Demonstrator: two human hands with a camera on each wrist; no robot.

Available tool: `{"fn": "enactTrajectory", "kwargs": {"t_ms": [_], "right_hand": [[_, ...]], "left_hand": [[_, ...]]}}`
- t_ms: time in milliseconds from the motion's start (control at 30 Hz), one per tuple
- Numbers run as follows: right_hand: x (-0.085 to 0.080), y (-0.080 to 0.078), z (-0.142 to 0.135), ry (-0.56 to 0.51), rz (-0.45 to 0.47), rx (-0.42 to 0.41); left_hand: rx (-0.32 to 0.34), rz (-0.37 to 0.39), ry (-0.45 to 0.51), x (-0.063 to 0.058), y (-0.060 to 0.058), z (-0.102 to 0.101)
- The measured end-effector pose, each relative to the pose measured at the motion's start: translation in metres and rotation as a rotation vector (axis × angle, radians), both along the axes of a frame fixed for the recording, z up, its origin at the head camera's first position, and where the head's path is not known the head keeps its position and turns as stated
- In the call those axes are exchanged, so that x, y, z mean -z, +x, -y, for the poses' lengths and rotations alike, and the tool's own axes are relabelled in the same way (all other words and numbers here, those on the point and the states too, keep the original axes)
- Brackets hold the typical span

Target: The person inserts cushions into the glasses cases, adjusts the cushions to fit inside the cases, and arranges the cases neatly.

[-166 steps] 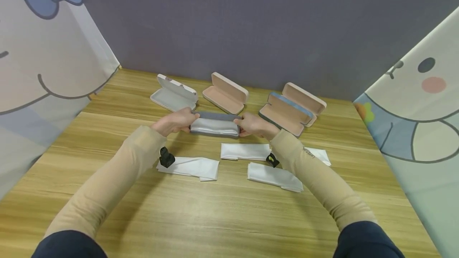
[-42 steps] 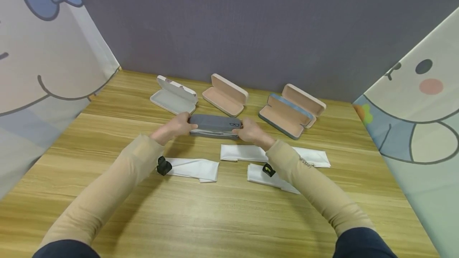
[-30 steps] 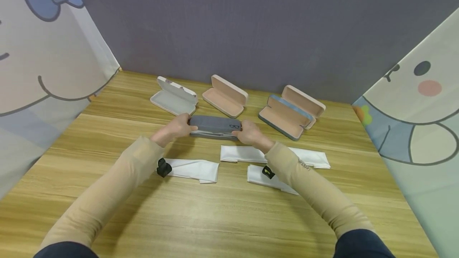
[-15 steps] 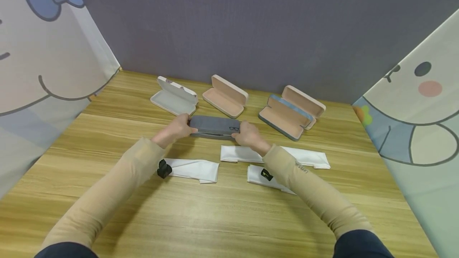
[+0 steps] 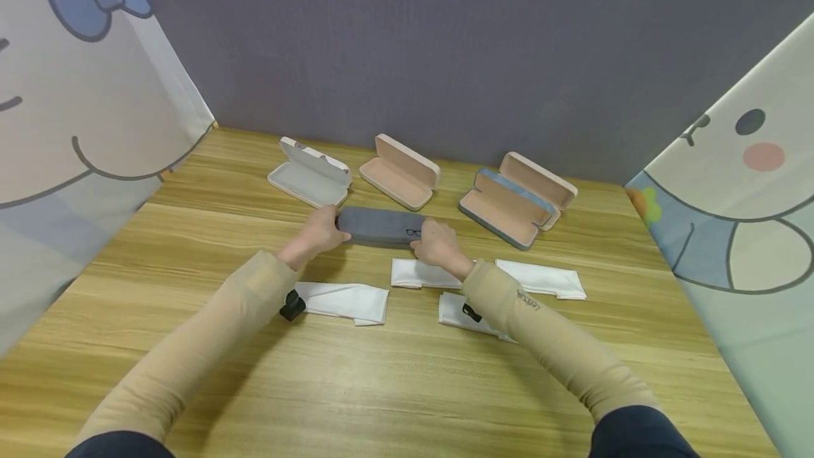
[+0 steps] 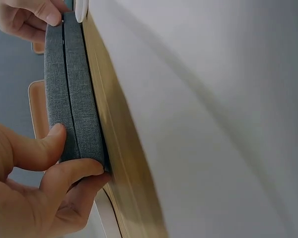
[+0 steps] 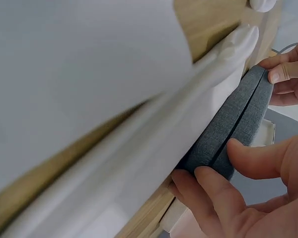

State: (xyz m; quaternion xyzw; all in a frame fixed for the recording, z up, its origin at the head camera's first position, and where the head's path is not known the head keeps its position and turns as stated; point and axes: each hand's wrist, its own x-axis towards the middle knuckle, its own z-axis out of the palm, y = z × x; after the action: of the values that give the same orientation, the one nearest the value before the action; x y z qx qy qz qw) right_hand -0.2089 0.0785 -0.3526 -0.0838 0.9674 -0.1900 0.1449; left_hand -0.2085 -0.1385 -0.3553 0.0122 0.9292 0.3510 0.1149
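Note:
A grey fabric glasses case (image 5: 376,223), with a small glasses drawing on its lid, is held near the middle of the table. Its lid is down, with a thin dark seam between the halves in both wrist views. My left hand (image 5: 318,230) grips the left end, thumb over the lid side and fingers around the lower half. At the other end my right hand (image 5: 437,242) grips the corner in the same way, covering part of the drawing. White folded cloths lie nearer me: one on the left (image 5: 343,302), others under and beside my right forearm, such as this cloth (image 5: 540,278).
Behind stand several glasses cases with raised lids: a white-grey case (image 5: 305,184), a pink-lined case (image 5: 396,181), a dark green case (image 5: 502,216) with a blue-edged lid, and a pink case (image 5: 540,179) right behind it. A grey wall (image 5: 445,55) rises at the back.
The grey case earlier had its lid up with white cloth inside; the lid has since come down, hiding the cloth. My right hand has shifted slightly left and toward me along the case.

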Motion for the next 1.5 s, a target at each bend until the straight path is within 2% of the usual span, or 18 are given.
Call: {"fn": "enactTrajectory", "kwargs": {"t_ms": [400, 567, 700, 1000, 1267, 1500], "right_hand": [[-0.001, 0.000, 0.001, 0.022, -0.001, -0.007], [-0.002, 0.000, 0.002, 0.038, 0.004, 0.005], [-0.002, 0.000, 0.003, 0.039, 0.043, 0.021], [-0.001, 0.000, 0.007, 0.034, 0.032, 0.018], [0.000, -0.001, 0.023, -0.005, 0.017, -0.062], [0.000, -0.005, 0.039, 0.021, -0.022, -0.134]], "left_hand": [[0.014, 0.012, 0.013, 0.002, -0.001, 0.002], [0.013, 0.051, 0.079, 0.002, -0.002, 0.003], [0.005, 0.102, 0.133, 0.003, -0.003, 0.006], [0.011, 0.135, 0.112, -0.001, -0.003, 0.011], [0.016, 0.122, 0.121, -0.001, 0.004, 0.028], [-0.006, 0.132, 0.051, -0.006, 0.012, 0.046]]}}
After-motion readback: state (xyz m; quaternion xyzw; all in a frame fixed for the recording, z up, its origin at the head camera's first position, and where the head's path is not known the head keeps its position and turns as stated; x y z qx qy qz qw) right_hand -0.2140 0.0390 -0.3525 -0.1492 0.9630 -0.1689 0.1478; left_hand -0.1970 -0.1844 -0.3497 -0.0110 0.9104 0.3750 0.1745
